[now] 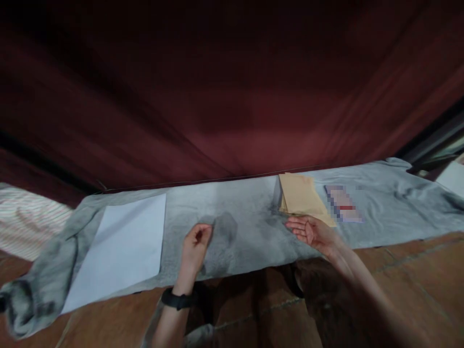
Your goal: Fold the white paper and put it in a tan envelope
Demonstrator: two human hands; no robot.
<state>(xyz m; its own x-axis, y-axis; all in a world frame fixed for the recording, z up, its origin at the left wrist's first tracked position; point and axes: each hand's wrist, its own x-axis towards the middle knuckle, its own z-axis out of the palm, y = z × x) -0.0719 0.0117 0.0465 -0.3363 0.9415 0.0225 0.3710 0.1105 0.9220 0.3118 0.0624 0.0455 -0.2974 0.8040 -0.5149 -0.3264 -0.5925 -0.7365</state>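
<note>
My right hand (311, 231) lies palm up with its fingers stretched out and empty, its fingertips just short of a stack of brown envelopes (301, 197) on a grey cloth (246, 227). My left hand (195, 245), with a black band on its wrist, hovers over the middle of the cloth with fingers loosely curled and nothing visible in them. A white sheet of paper (123, 244) lies flat on the cloth to the left of my left hand.
A small blurred printed card (343, 204) lies right of the envelopes. The cloth covers a low surface above a brown tiled floor (398, 280). A dark red curtain (232, 96) hangs behind. Striped fabric (29, 220) shows at far left.
</note>
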